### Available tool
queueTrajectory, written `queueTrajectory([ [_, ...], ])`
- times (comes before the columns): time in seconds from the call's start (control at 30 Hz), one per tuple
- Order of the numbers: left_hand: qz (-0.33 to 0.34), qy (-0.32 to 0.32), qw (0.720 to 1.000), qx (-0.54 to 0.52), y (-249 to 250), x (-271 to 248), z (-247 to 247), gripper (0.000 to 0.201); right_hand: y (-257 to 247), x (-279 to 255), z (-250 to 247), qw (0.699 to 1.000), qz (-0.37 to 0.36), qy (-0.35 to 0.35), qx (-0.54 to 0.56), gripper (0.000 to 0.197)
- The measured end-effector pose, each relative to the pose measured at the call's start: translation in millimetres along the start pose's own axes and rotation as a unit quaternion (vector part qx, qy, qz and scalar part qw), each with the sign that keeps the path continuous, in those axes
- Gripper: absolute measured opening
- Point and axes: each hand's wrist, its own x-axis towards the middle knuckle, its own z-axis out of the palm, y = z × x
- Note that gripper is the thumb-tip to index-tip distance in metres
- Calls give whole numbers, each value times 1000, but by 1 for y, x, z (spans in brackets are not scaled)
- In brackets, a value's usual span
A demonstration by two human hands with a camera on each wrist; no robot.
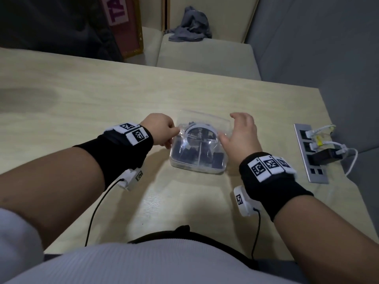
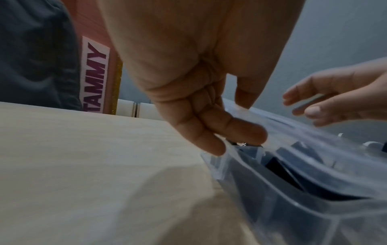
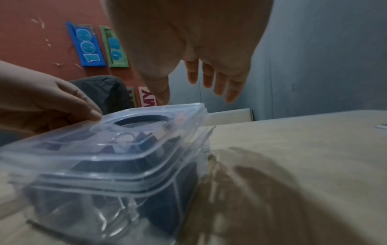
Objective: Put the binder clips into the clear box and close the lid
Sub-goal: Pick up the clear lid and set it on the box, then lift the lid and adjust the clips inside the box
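The clear box [image 1: 198,167] stands in the middle of the table with several black binder clips [image 1: 195,156] inside it. Its clear lid [image 1: 205,123] lies over the top, and the left wrist view shows a gap under the lid's left edge. My left hand [image 1: 174,133] pinches that left edge of the lid [image 2: 314,140], thumb above and curled fingers [image 2: 247,132] below. My right hand [image 1: 229,128] hovers at the box's right side, fingers straight and spread, holding nothing. From the right wrist, the lid [image 3: 134,132] covers the clips [image 3: 130,165], with my right hand [image 3: 188,92] above its far end.
A metal socket panel [image 1: 311,156] with plugs and white cables is set into the table near its right edge. A grey cloth [image 1: 188,25] lies on the bench behind. A pink lettered board [image 1: 123,23] leans at the back left. Wrist-camera cables trail to the table's near edge.
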Motion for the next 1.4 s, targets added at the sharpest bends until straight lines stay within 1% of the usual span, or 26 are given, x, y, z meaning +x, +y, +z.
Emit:
queueTrajectory([
  [0.1, -24, 10, 999, 25, 5, 1, 2, 34, 7, -4, 3, 995, 92, -35, 9, 42],
  [0.2, -36, 11, 997, 71, 9, 4, 4, 39, 15, -7, 5, 988, 135, -78, 17, 37],
  [0.27, -41, 17, 995, 89, 10, 6, 7, 35, 17, -10, 5, 986, 136, -88, 24, 38],
  [0.37, -46, 22, 994, 98, 12, 7, 8, 18, 17, -12, 5, 989, 124, -85, 16, 37],
  [0.4, -44, 24, 993, 103, 13, 6, 8, 17, 17, -12, 5, 988, 127, -81, 18, 35],
  [0.53, -24, 37, 993, 110, 12, 4, 5, 22, 14, -13, 6, 986, 146, -68, 36, 27],
  [0.7, -14, 26, 989, 145, 13, 4, 3, 27, 14, -10, 7, 985, 150, -85, 18, 19],
  [0.8, -5, 17, 987, 158, 12, 4, 2, 33, 13, -10, 4, 984, 148, -97, 20, 20],
  [0.97, 4, 15, 986, 167, 7, 3, 2, 40, 12, -19, 4, 982, 153, -92, 66, 19],
  [1.1, 10, 10, 983, 184, 7, 4, 2, 40, 12, -22, 6, 980, 161, -95, 68, 17],
  [1.2, 5, 4, 978, 206, 12, 6, 4, 34, 11, -17, 4, 982, 148, -105, 47, 21],
  [1.27, 1, 7, 976, 219, 14, 6, 6, 32, 12, -13, 5, 983, 142, -116, 28, 21],
  [1.33, -2, 11, 977, 214, 13, 6, 7, 33, 14, -12, 8, 984, 136, -117, 14, 22],
  [1.4, 5, 18, 980, 198, 10, 6, 7, 29, 16, -12, 10, 986, 132, -102, 11, 24],
])
